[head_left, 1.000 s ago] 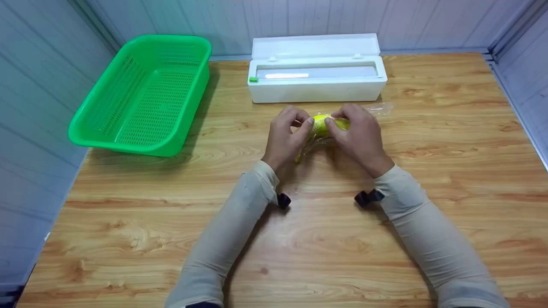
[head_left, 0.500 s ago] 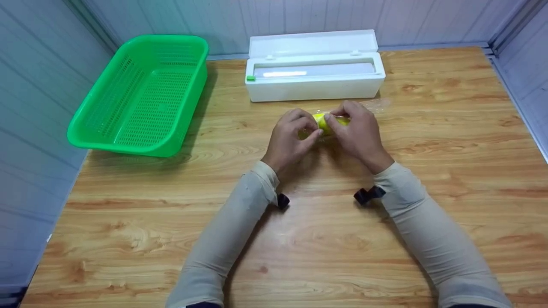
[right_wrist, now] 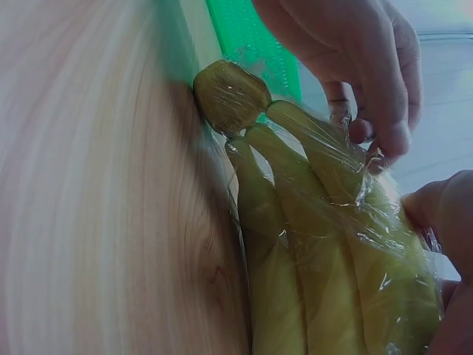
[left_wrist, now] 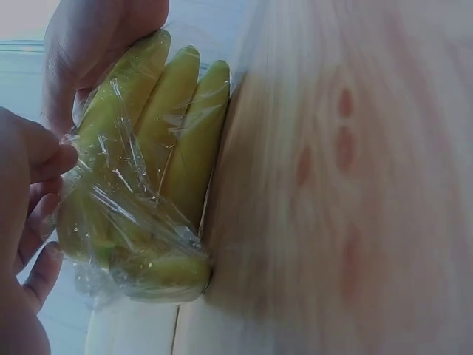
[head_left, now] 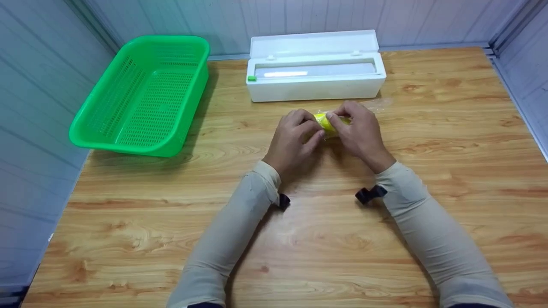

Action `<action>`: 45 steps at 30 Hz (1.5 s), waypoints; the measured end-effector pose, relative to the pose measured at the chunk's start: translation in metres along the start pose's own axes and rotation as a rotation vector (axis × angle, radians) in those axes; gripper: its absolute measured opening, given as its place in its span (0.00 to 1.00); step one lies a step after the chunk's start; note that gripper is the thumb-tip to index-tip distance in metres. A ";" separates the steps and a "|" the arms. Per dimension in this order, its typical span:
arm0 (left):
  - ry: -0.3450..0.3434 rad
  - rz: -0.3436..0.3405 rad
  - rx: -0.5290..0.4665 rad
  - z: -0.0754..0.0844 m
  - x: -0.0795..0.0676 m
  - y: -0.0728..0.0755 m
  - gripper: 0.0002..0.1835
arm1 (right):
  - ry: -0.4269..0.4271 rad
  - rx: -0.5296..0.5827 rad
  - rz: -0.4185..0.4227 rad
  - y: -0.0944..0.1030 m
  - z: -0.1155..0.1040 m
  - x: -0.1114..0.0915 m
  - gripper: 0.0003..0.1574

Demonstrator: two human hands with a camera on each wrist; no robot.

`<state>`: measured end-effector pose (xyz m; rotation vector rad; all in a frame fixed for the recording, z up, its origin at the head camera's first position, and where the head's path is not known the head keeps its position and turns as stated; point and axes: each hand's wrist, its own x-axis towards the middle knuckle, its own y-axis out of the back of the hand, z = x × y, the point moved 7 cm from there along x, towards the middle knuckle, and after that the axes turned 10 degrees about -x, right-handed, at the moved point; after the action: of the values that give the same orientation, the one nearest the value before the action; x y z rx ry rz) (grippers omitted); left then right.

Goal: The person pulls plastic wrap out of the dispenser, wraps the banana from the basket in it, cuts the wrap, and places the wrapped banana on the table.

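A bunch of yellow bananas [left_wrist: 185,148] in clear cling film [left_wrist: 140,200] stands out in both wrist views; the stem end [right_wrist: 230,96] is under the film too. My left hand [head_left: 293,139] is at the stem end, its fingertips pinching a bit of film, as the right wrist view shows. With thumb and fingers, my right hand [head_left: 361,134] grips the bunch near its other end. Between the hands only a short stretch of yellow shows in the head view. A loose strip of film trails beyond the right hand.
Behind the hands stands a white cling film box [head_left: 317,89], its lid [head_left: 312,42] raised and a green tab [head_left: 251,78] at its left corner. A green plastic basket [head_left: 195,124] is at the back left. Pale panel walls edge the wooden table [head_left: 282,261].
My left hand has shifted slightly right along the bunch, its fingers re-placed on the film. Loose film that hung below the bananas is out of sight. The right hand stays nearly still.
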<state>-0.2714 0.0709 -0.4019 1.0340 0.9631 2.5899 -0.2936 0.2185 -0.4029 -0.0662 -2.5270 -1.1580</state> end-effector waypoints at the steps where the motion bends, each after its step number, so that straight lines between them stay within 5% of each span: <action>1: 0.022 0.007 -0.009 -0.001 0.000 0.000 0.09 | 0.000 0.001 0.001 0.000 0.000 0.000 0.16; 8: 0.226 0.015 -0.016 -0.017 0.005 0.002 0.17 | 0.003 0.045 -0.034 0.000 0.001 0.001 0.15; 15: 0.509 -0.133 -0.051 -0.043 0.004 0.000 0.25 | 0.045 0.002 -0.116 -0.003 0.000 0.000 0.27; 20: 0.541 -0.207 -0.138 -0.048 0.005 -0.005 0.26 | 0.074 -0.054 -0.143 -0.006 0.000 -0.001 0.36; 27: 0.449 -0.155 -0.335 -0.048 0.007 -0.005 0.23 | 0.122 -0.090 -0.115 -0.005 -0.002 0.001 0.30; 33: 0.638 -0.110 -0.456 -0.056 0.008 -0.007 0.22 | 0.156 -0.043 -0.128 -0.007 -0.002 0.001 0.23; 40: 0.950 -0.183 -0.550 -0.064 0.015 -0.019 0.22 | 0.151 0.006 -0.141 -0.008 0.001 0.001 0.22; 45: 1.020 -0.188 -0.584 -0.064 0.023 -0.020 0.13 | 0.124 0.016 -0.160 -0.006 0.004 0.000 0.24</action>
<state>-0.3325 0.0633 -0.4370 -0.5515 0.3120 2.8801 -0.2959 0.2176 -0.4092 0.2098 -2.4672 -1.1632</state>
